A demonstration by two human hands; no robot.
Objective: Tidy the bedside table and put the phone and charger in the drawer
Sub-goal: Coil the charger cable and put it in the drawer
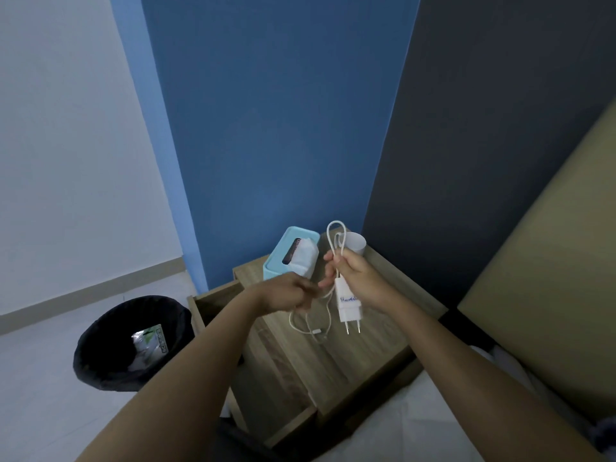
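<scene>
Above the wooden bedside table [376,331], my right hand [358,273] grips a white charger [347,303], plug pins pointing down, together with a loop of its white cable [334,235] that sticks up past my fingers. Just left of it, my left hand [290,293] is blurred and closed around the hanging part of the cable [311,325], whose connector end dangles over the tabletop. The drawer [213,306] stands pulled out to the left under my left forearm. No phone is in sight.
A light-blue tissue box [295,253] and a white paper cup [356,244] stand at the back of the table against the blue wall. A black bin [133,341] with rubbish sits on the floor to the left. The bed and headboard [550,295] are at the right.
</scene>
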